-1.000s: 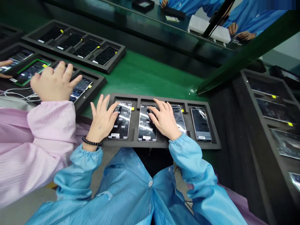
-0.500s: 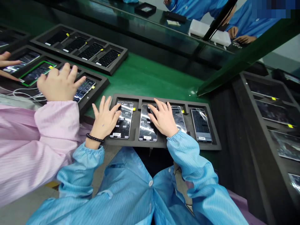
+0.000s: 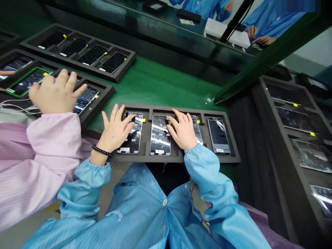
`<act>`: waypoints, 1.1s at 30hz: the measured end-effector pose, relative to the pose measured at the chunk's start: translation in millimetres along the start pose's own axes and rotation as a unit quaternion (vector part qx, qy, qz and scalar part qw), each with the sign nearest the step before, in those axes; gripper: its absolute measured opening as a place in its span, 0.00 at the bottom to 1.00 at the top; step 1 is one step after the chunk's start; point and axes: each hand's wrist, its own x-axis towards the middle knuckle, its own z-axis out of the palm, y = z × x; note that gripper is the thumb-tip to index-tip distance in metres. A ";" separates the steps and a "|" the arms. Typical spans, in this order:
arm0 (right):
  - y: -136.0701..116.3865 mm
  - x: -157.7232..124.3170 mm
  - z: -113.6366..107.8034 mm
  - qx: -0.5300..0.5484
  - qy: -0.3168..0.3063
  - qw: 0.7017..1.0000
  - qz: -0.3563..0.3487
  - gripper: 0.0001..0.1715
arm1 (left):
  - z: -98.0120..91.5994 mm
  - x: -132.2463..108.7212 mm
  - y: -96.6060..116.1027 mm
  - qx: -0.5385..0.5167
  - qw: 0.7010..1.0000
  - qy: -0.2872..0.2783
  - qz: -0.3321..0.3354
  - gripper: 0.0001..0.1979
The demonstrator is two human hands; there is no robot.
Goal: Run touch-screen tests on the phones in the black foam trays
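A dark foam tray (image 3: 178, 159) lies on the green belt in front of me with several phones in its slots. My left hand (image 3: 116, 129) rests open at the tray's left end, fingers spread, its fingertips on the leftmost phone (image 3: 130, 134). My right hand (image 3: 183, 130) lies open over the third phone (image 3: 197, 128), its fingertips touching the top of the second phone (image 3: 160, 135). The fourth phone (image 3: 218, 135) sits untouched at the right end.
A co-worker's hand (image 3: 54, 93) in a pink sleeve lies on a neighbouring tray (image 3: 102, 95) of phones at the left. Another phone tray (image 3: 77, 48) sits further back. Dark shelves (image 3: 298, 114) with trays stand at the right. People in blue work across the line.
My right hand's fingers have shifted slightly right off the second phone's middle. The view has drifted a little; the co-worker's hand stays on its tray.
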 end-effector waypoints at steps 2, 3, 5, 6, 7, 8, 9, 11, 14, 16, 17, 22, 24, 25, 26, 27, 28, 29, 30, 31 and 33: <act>0.2 -0.5 0.6 -0.004 -0.011 1.000 0.003 0.23 | -0.1 0.0 -0.2 -0.005 1.000 0.001 -0.002 0.31; 0.2 -1.1 0.1 -0.003 -0.012 1.000 0.003 0.23 | -0.3 -0.1 -0.1 -0.009 1.000 0.008 -0.003 0.32; -0.2 -3.4 -2.1 0.005 -0.003 1.000 0.000 0.24 | 0.0 0.2 0.2 -0.013 1.000 0.019 0.003 0.31; -0.5 -5.2 -3.6 0.009 0.004 1.000 -0.003 0.24 | 0.6 0.7 0.5 -0.012 1.000 0.018 0.011 0.31; -0.8 -7.4 -5.2 0.013 0.008 1.000 -0.008 0.24 | 1.4 1.7 0.8 -0.009 1.000 0.014 0.021 0.31; -1.1 -9.7 -6.5 0.015 0.010 1.000 -0.014 0.24 | 2.4 3.0 1.3 -0.005 0.999 0.009 0.032 0.30; -1.4 -12.1 -7.6 0.016 0.010 1.000 -0.019 0.24 | 3.5 4.5 1.9 0.000 0.999 0.002 0.042 0.30; -1.8 -16.6 -8.5 0.016 0.007 0.999 -0.027 0.23 | 4.6 7.8 3.4 0.006 0.998 -0.015 0.056 0.29; -1.7 -20.6 -7.3 0.017 0.007 0.999 -0.035 0.23 | 1.5 8.7 5.8 -0.009 0.999 -0.012 0.050 0.29; -1.3 -21.3 -5.2 0.019 0.005 0.999 -0.040 0.23 | -2.9 3.9 6.6 -0.033 0.999 0.019 0.032 0.30; -1.1 -21.2 -4.0 0.018 0.000 0.999 -0.043 0.23 | -5.2 -0.1 6.7 -0.045 0.998 0.034 0.024 0.30; -3.9 -18.3 -0.5 0.013 -0.019 0.999 -0.050 0.23 | -9.2 -26.2 3.5 -0.071 0.996 0.044 0.015 0.30; -7.2 -16.5 -0.2 0.015 -0.016 0.998 -0.062 0.23 | -8.1 -33.5 1.8 -0.069 0.997 0.033 0.015 0.29; -8.9 -15.6 0.1 0.016 -0.016 0.997 -0.070 0.23 | -7.5 -35.8 1.2 -0.068 0.997 0.030 0.015 0.29; -10.5 -14.7 0.4 0.015 -0.021 0.997 -0.079 0.24 | -7.0 -37.2 0.6 -0.068 0.997 0.029 0.015 0.29; -11.8 -14.0 0.8 0.014 -0.028 0.996 -0.088 0.24 | -6.6 -37.8 0.3 -0.067 0.997 0.027 0.015 0.29; -12.6 -13.5 1.1 0.013 -0.036 0.995 -0.096 0.24 | -6.3 -37.8 0.1 -0.067 0.997 0.027 0.015 0.29; -12.9 -13.3 1.2 0.012 -0.041 0.994 -0.102 0.24 | -6.0 -37.3 0.0 -0.067 0.997 0.027 0.016 0.29; -12.8 -13.6 1.0 0.011 -0.040 0.994 -0.104 0.24 | -5.7 -36.6 0.0 -0.066 0.997 0.028 0.018 0.29; -12.2 -14.2 0.4 0.011 -0.034 0.994 -0.103 0.24 | -5.1 -35.6 0.2 -0.065 0.997 0.030 0.022 0.29; -10.4 -16.4 -1.6 0.012 -0.013 0.996 -0.091 0.24 | -3.4 -33.5 0.6 -0.058 0.997 0.030 0.028 0.30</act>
